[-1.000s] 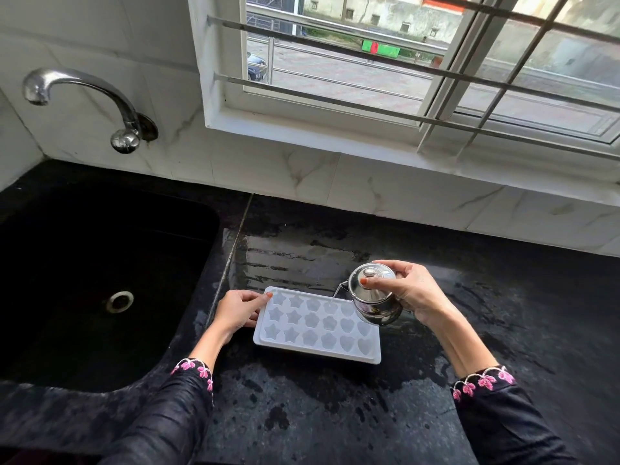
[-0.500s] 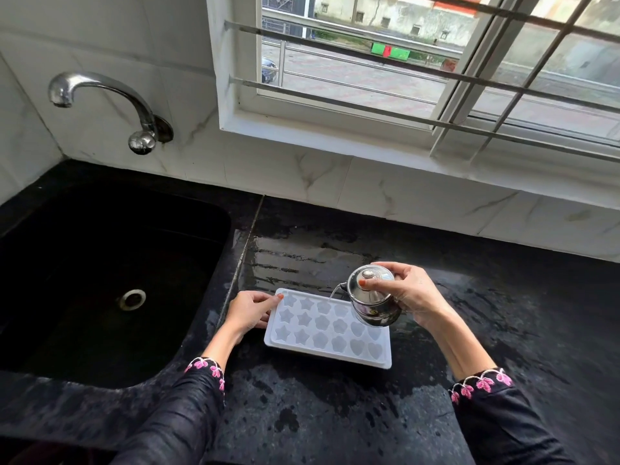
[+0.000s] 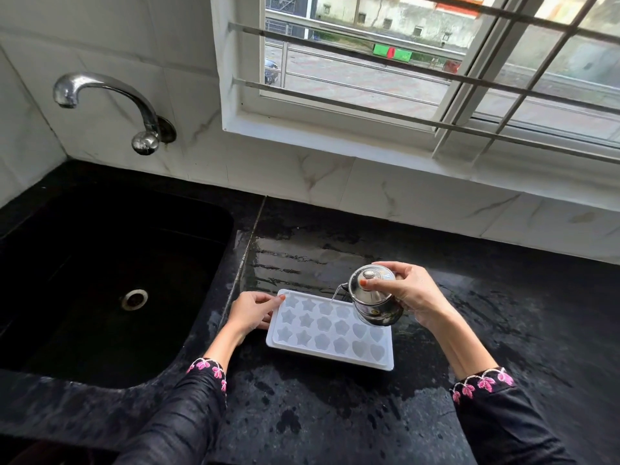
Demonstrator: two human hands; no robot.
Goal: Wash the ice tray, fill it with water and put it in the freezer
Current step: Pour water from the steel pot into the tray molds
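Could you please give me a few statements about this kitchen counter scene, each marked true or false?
1. The ice tray lies flat on the wet black counter, right of the sink. True.
2. The right hand tilts a small steel kettle over the tray. True.
3. The left hand lifts the tray off the counter. False: it only holds the left edge of the flat-lying tray.
4. Water runs from the tap. False: no stream shows at its spout.
5. The tray's moulds are plain squares. False: they are stars, flowers and hearts.
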